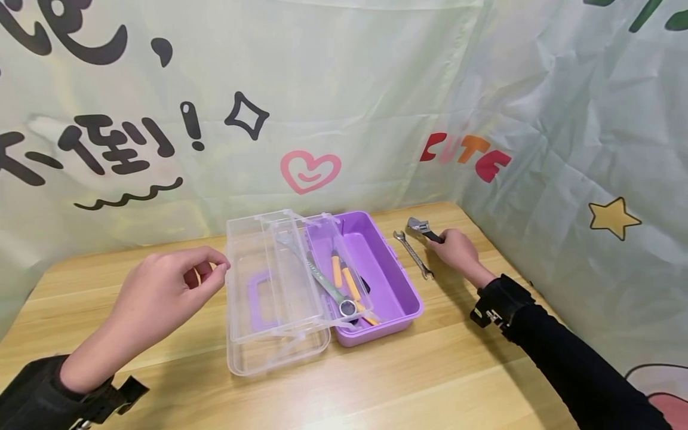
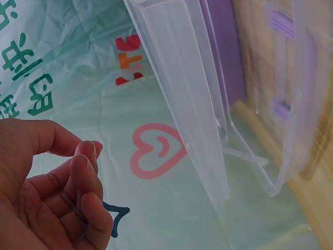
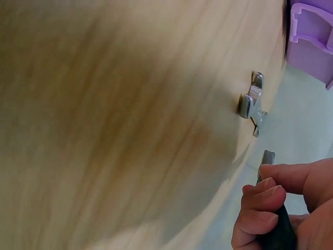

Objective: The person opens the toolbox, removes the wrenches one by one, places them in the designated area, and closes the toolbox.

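Note:
My right hand (image 1: 455, 249) grips an adjustable wrench (image 1: 420, 227) by its dark handle, right of the purple toolbox (image 1: 384, 257). In the right wrist view, fingers and thumb wrap the dark handle (image 3: 281, 232). A small double open-ended wrench (image 1: 414, 255) lies on the table beside that hand. My left hand (image 1: 161, 292) hovers left of the toolbox, fingers loosely curled and holding nothing; the left wrist view shows its fingertips apart from the clear plastic tray (image 2: 182, 88). A large combination wrench (image 1: 325, 280) and yellow-handled tools (image 1: 349, 280) show at the box's left part, some through clear plastic.
The toolbox's clear lid (image 1: 236, 358), with a purple handle (image 1: 255, 304), lies folded open on the left, partly under the tray. A printed cloth (image 1: 376, 107) hangs behind and to the right of the wooden table (image 1: 376, 382).

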### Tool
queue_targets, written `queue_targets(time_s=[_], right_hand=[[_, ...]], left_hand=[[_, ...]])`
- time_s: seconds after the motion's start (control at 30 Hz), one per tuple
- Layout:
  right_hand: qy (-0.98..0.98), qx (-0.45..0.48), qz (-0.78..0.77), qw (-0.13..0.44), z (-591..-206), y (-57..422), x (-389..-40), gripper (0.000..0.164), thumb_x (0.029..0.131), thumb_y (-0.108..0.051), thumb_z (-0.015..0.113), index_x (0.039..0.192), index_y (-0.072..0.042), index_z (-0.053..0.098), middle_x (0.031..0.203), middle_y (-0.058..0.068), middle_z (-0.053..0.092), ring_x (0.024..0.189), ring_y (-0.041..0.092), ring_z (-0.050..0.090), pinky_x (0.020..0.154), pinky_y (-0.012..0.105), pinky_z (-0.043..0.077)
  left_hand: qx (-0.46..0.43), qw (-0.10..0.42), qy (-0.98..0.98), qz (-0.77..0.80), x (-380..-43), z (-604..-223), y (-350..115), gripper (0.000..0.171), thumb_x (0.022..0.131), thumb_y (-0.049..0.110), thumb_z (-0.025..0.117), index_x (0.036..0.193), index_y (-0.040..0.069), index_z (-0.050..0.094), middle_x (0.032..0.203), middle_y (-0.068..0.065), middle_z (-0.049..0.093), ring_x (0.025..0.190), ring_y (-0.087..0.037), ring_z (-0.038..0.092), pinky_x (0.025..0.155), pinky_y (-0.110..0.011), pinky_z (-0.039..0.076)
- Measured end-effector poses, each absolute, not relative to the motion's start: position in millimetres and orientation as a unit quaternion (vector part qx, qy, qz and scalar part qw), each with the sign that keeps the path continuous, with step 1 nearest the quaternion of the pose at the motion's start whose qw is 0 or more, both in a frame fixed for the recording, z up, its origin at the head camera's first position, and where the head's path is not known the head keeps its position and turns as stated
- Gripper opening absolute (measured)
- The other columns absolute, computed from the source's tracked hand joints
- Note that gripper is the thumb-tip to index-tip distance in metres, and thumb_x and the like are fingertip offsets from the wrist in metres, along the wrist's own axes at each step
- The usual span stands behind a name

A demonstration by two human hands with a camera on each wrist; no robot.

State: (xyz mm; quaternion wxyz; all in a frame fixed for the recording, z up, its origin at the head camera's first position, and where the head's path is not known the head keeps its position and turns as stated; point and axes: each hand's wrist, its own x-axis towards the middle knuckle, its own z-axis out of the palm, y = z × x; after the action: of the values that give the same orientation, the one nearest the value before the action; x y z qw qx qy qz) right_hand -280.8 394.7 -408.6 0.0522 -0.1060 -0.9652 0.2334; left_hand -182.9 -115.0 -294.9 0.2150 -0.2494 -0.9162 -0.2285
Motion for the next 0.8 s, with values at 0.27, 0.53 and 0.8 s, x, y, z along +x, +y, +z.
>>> queue_targets(time_s=[0.27,0.53,0.8], right_hand=[[-0.964,-0.107,0.24,0.042,-418,396,-289,0.032,0.096,-0.029,0.067,0.077,-0.004,0.062,0.065,0.003,0.05,0.061,0.02,0.047,0.059,0.032,0.034],[-0.965,-0.11,0.237,0.034,-420,393,-292,0.032,0.097,-0.028,0.065,0.076,-0.005,0.06,0.065,0.003,0.05,0.061,0.021,0.047,0.059,0.032,0.033],[-0.964,-0.119,0.238,0.025,-421,391,-294,0.034,0.098,-0.027,0.064,0.072,-0.007,0.055,0.062,0.002,0.048,0.059,0.02,0.044,0.058,0.032,0.032]], left_hand=[[-0.248,0.212,-0.917,-0.23,-183,-295,-116,0.012,0.09,0.013,0.07,0.089,0.023,0.077,0.067,0.019,0.06,0.059,0.002,0.05,0.054,-0.024,0.039],[-0.25,0.214,-0.916,-0.229,-184,-296,-116,0.011,0.091,0.013,0.07,0.088,0.022,0.077,0.066,0.018,0.059,0.058,0.003,0.049,0.053,-0.024,0.038],[-0.245,0.204,-0.919,-0.231,-186,-296,-117,0.011,0.091,0.013,0.07,0.088,0.022,0.077,0.067,0.017,0.06,0.058,0.002,0.05,0.054,-0.024,0.039]])
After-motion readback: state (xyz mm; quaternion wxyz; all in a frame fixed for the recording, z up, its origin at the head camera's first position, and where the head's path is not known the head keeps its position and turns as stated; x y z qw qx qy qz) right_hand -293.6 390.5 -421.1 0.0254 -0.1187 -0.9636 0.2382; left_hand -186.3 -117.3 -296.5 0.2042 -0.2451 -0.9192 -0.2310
